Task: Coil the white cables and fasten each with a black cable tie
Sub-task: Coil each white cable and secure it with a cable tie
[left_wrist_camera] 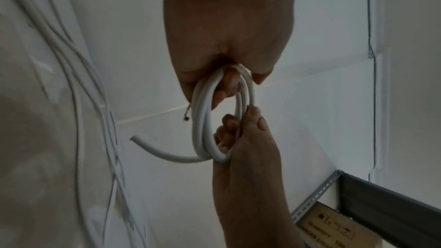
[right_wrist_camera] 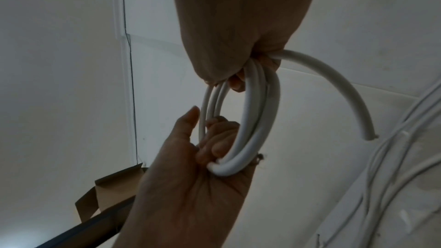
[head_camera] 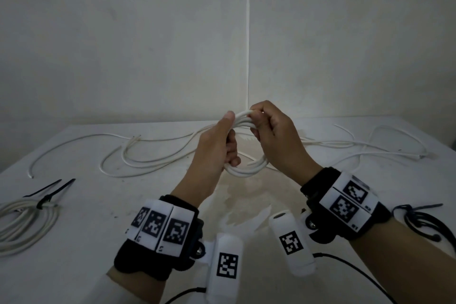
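I hold a small coil of white cable in the air above the white table, several loops thick. My left hand grips its left side, with the thumb on top and the fingers curled through the loop. My right hand pinches the top right of the coil. In the left wrist view the coil hangs from my left hand, and the right hand holds its far end. A short free cable end sticks out beside my right hand.
A finished cable coil with a black tie lies at the left edge, with loose black ties behind it. Loose white cables sprawl across the back of the table. More black ties lie by my right wrist. Walls close in behind.
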